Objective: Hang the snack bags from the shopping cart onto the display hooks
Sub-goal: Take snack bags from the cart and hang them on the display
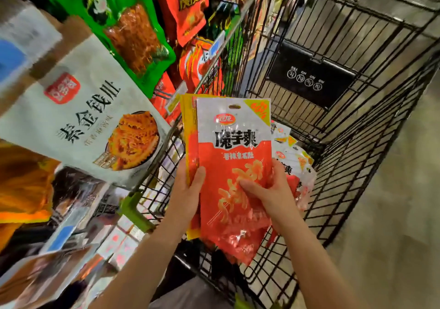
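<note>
— Grey shop floor (392, 201) runs under us on the far side of our right hand, and the black wire shopping cart (352, 108) stands on it. What do we have hold of?

— We hold a stack of snack bags (234, 165) upright over the cart, red below and white above, with a hang hole near the top edge of the front bag. Our left hand (188, 189) grips the stack's left edge, thumb curled over the front, fingers hidden behind. Our right hand (269, 187) grips the lower right part, with fingers curled over the front of the bag.

— How many bags are in the stack?

— We cannot tell; yellow edges of several bags show just behind the front one, on the left-hand side.

— And what lies past our right hand?

— More snack bags (292, 156) of the same kind lie in the cart, just beyond our right fingers and partly hidden by the stack. Farther up the cart we see its black child-seat flap (312, 80) with white round symbols.

— What is on the side of our left hand?

— Hanging packets on the display: a large white bag (90, 118) with a picture of food in a bowl is nearest above that hand, a green bag (123, 32) hangs higher, and red bags (188, 8) hang above the stack. A green cart corner piece (135, 211) sits just beside our left wrist. Lower packets near our left forearm are too blurred to make out.
</note>
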Demonstrator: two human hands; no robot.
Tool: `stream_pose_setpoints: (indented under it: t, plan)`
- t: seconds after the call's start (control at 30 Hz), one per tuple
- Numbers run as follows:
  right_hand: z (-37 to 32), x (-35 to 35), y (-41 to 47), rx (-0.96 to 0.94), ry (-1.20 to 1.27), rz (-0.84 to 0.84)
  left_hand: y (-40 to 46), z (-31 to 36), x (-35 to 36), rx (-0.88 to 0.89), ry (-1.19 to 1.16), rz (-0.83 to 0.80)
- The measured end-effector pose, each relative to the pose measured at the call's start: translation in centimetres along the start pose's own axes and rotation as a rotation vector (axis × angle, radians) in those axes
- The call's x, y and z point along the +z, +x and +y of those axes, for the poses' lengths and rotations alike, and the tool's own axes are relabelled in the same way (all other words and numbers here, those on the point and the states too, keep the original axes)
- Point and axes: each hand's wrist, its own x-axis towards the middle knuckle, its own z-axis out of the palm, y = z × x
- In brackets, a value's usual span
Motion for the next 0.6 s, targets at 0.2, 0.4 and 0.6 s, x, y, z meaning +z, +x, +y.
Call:
stream_pose_setpoints:
  t: [0.2, 0.4, 0.6]
  plan:
    - [-2.0, 2.9, -2.6, -0.106, -0.003, -0.086, -3.6, 2.0, -3.1, 0.174, -0.064, 0.153]
    - [-3.0, 7.9, -7.0, -0.247, -0.011, -0.198, -9.3, 3.5, -8.4, 0.316, 0.003, 0.320]
    - [-2.2, 16.3, -14.7, -0.328, -0.045, -0.374, -19.0, 3.4, -16.6, 0.399, -0.047, 0.559]
